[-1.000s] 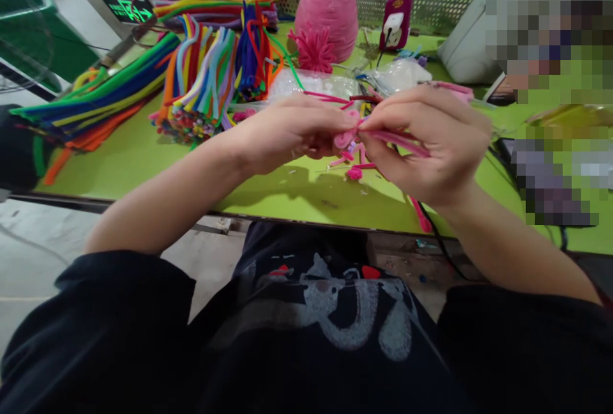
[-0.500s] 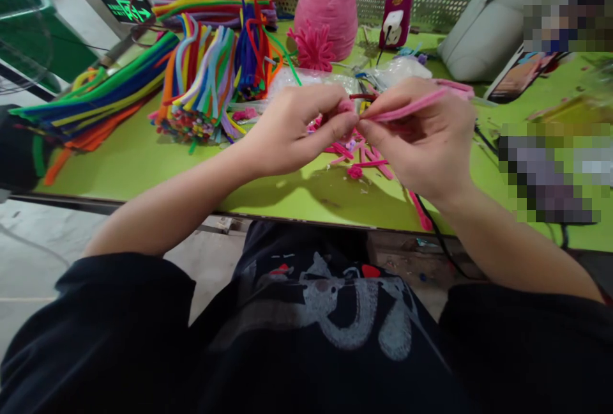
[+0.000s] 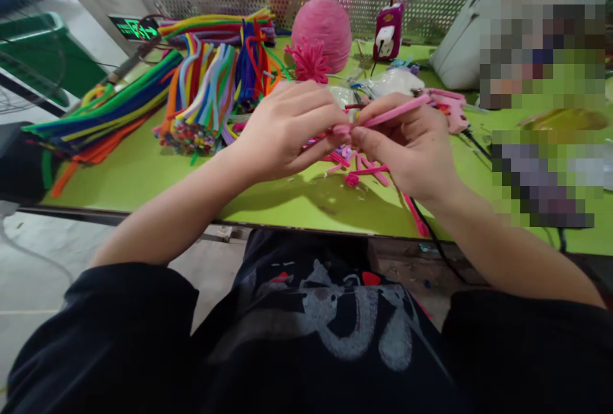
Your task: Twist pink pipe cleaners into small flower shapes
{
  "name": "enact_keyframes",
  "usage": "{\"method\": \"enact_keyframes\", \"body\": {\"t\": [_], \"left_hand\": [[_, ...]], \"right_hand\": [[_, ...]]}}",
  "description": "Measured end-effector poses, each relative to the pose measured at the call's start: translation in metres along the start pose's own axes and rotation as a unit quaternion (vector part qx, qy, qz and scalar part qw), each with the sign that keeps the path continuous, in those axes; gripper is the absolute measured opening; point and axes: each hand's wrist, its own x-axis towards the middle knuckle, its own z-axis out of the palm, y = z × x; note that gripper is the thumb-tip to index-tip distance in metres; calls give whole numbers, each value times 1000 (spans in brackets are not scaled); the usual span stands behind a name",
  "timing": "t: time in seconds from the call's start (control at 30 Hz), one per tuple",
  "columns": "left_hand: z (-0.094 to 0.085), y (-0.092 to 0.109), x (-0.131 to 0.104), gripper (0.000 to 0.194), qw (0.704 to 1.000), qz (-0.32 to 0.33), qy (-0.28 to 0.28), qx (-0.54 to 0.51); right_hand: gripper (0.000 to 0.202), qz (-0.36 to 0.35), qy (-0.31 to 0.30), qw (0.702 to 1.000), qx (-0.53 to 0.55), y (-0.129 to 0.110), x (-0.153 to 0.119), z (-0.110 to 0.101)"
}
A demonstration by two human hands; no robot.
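Note:
My left hand [image 3: 290,133] is closed, thumb and forefinger pinching the wound end of a light pink pipe cleaner [image 3: 400,112]. Just beside it, my right hand [image 3: 416,155] pinches the same strand between thumb and forefinger, and its free length slants up to the right across the knuckles. Both hands are held above the table, fingertips nearly meeting. Below them lie scattered pink pipe cleaner pieces [image 3: 371,168] and a small dark pink curl [image 3: 352,179]. Part of the wound end is hidden by the left fingers.
Bundles of coloured pipe cleaners [image 3: 201,94] lie at left. Behind stand a pink wound ball [image 3: 323,34], a dark pink fringed flower [image 3: 309,61] and a purple power socket [image 3: 389,30]. A grey bin [image 3: 457,40] stands back right. A black cable [image 3: 433,229] crosses the front edge.
My hands have shifted slightly with the pink pipe cleaner. The left fingers have turned, so the wound pink end shows between the fingertips. The camera view has tilted a little upward.

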Motion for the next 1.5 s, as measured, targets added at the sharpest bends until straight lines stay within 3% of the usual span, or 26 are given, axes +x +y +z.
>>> {"method": "enact_keyframes", "body": {"t": [0.13,0.2,0.27,0.33,0.37,0.4,0.5,0.53,0.6,0.7,0.8,0.83,0.9,0.97,1.0,1.03,1.13,1.17,1.23,1.3,1.33,1.4,1.43,1.5], "left_hand": [[7,19,3,42,973,-160,-11,-169],[8,26,6,46,921,-238,-36,-307],[8,28,8,50,852,-290,-97,-425],[6,26,9,50,814,-316,-152,-463],[5,24,8,48,821,-317,-154,-450],[4,21,7,43,849,-302,-128,-415],[2,12,1,35,963,-167,7,-211],[2,9,-1,39,985,-106,34,-130],[4,6,-5,29,999,-12,46,-3],[7,8,-5,17,999,25,35,24],[8,21,-1,23,989,-78,7,-124],[8,26,1,27,971,-134,-10,-200],[6,34,5,35,898,-239,-56,-365],[4,38,7,38,814,-299,-115,-485],[3,38,7,38,794,-304,-134,-509],[2,36,6,37,805,-291,-133,-500],[1,21,0,24,943,-160,-27,-291],[1,15,-3,31,977,-99,9,-189],[2,6,-6,32,999,2,39,-25],[3,5,-6,20,998,36,41,24],[3,9,-4,23,999,17,41,2],[3,21,0,32,987,-91,28,-126],[4,28,3,36,962,-166,11,-218],[5,39,7,43,865,-298,-46,-400]], "right_hand": [[10,-61,-6,992,-108,-3,-4,-3],[4,-136,-19,974,-183,-8,-6,-7],[12,-228,-44,939,-253,-11,-7,-9],[15,-282,-70,914,-282,-11,-6,-11],[14,-273,-68,920,-274,-11,-5,-12],[12,-239,-55,936,-253,-10,-4,-12],[5,-88,-3,986,-139,-5,-1,-11],[9,-52,3,994,-101,-2,-1,-10],[16,-7,-11,999,-35,2,-1,-7],[15,6,-23,1000,10,5,-3,-3],[7,-36,-23,999,-29,0,-5,-4],[4,-59,-25,996,-58,-3,-6,-5],[9,-126,-32,984,-122,-10,-6,-8],[14,-185,-41,968,-167,-15,-7,-11],[15,-196,-40,964,-176,-17,-7,-11],[15,-187,-34,966,-175,-18,-6,-12],[11,-86,4,989,-118,-17,-4,-11],[10,-52,14,994,-93,-15,-3,-11],[5,-4,13,998,-56,-12,-1,-10],[5,14,-1,999,-45,-10,-1,-9],[5,14,-7,999,-49,-10,-2,-8],[2,-28,-5,996,-82,-10,-4,-8],[3,-70,-3,991,-113,-11,-5,-8],[12,-180,-8,966,-183,-13,-7,-9]]}}
